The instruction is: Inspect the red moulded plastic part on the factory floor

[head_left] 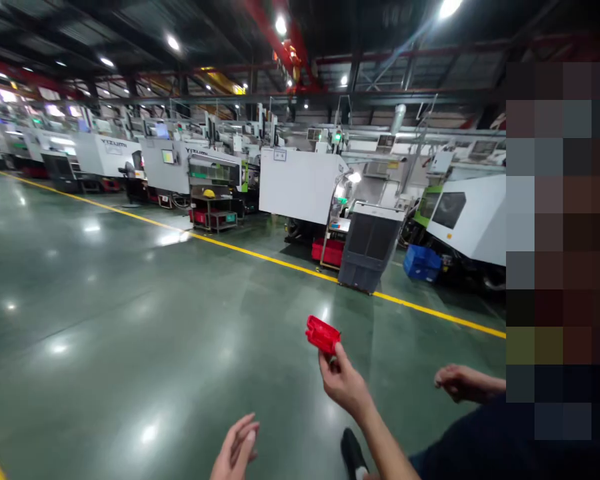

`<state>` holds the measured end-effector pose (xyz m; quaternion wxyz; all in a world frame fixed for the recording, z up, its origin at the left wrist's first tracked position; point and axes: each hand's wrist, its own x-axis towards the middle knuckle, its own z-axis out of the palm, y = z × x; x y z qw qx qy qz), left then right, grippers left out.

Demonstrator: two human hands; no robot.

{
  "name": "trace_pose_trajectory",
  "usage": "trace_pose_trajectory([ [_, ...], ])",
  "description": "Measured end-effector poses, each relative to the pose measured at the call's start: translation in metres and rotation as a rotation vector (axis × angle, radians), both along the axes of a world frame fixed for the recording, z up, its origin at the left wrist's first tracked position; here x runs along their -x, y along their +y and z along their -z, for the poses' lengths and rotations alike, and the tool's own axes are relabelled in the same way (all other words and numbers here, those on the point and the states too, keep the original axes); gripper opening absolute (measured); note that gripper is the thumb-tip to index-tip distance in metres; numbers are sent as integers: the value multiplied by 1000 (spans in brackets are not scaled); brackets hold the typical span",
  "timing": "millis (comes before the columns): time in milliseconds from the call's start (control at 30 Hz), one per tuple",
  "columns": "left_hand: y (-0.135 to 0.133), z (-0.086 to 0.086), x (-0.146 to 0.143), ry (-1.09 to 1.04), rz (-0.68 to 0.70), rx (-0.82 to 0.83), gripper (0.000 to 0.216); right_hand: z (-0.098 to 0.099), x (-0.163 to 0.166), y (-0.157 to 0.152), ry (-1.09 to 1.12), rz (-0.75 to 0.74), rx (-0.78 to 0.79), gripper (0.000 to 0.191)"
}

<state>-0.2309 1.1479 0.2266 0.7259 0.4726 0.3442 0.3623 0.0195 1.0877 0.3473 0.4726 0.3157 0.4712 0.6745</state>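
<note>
My right hand (344,383) is raised in front of me and pinches a small red moulded plastic part (323,333) by its lower edge, holding it above the green floor. My left hand (236,448) sits low at the bottom edge, empty, with its fingers loosely apart. It is well to the left of the red part and touches nothing.
Another person stands close at my right, with a hand (461,381) near mine and a dark shoe (353,455) below. A yellow floor line (260,255) borders a row of white moulding machines (300,185), a dark grey cabinet (367,248), red crates (327,252) and a blue crate (422,261).
</note>
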Motion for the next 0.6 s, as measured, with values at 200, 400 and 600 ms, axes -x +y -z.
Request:
trace_pose_trajectory([
  [200, 123, -68, -94, -359, 221, -247, 118, -16, 3, 93, 119, -297, 11, 45],
  [400, 202, -101, -114, -516, 311, -328, 106, -35, 17, 161, 341, -401, 132, 44],
  [600, 254, -106, -103, -485, 66, -412, 93, -13, -33, 210, -36, -340, 216, 46],
])
